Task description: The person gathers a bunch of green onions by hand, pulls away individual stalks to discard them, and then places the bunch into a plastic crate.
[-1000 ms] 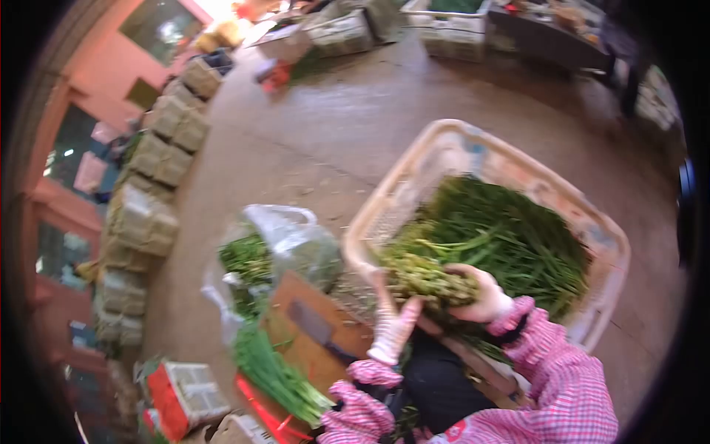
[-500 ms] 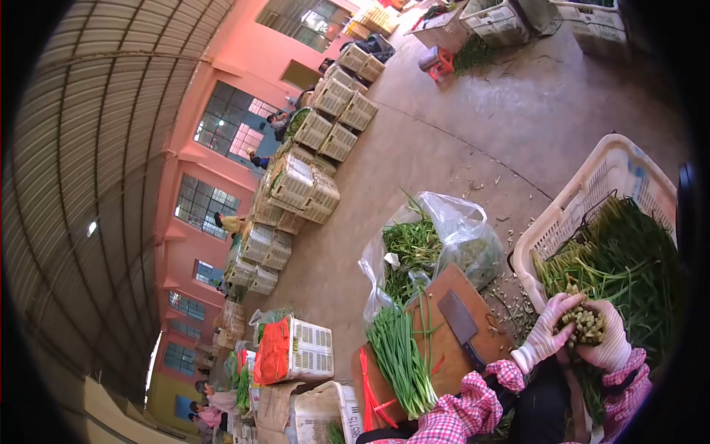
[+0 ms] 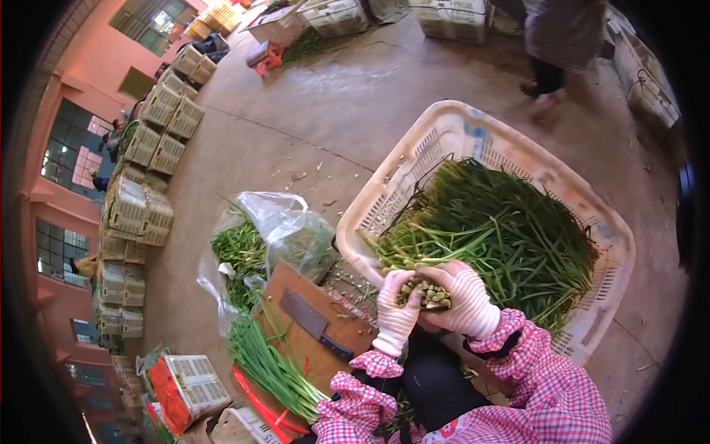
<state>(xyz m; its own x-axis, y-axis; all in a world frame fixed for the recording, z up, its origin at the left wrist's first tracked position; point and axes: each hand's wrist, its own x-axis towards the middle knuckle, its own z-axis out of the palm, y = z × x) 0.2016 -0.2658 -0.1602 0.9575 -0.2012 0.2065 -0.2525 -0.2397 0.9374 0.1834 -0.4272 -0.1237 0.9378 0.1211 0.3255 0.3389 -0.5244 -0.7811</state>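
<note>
White-gloved left hand [image 3: 398,309] and right hand [image 3: 464,300] clamping fingers round a stalk bundle [image 3: 429,294], cut ends showing, beside the greens-filled crate [image 3: 592,194].

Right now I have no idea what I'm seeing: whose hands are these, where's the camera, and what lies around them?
No robot here: a person wears one camera on the head, looking forward and down at their own work. The left hand and right hand hold a bundle of stalks, pale ends showing, by a big crate of long greens. Left of it, a cleaver and a leafy bunch lie on a brown board, near a plastic bag.
</note>
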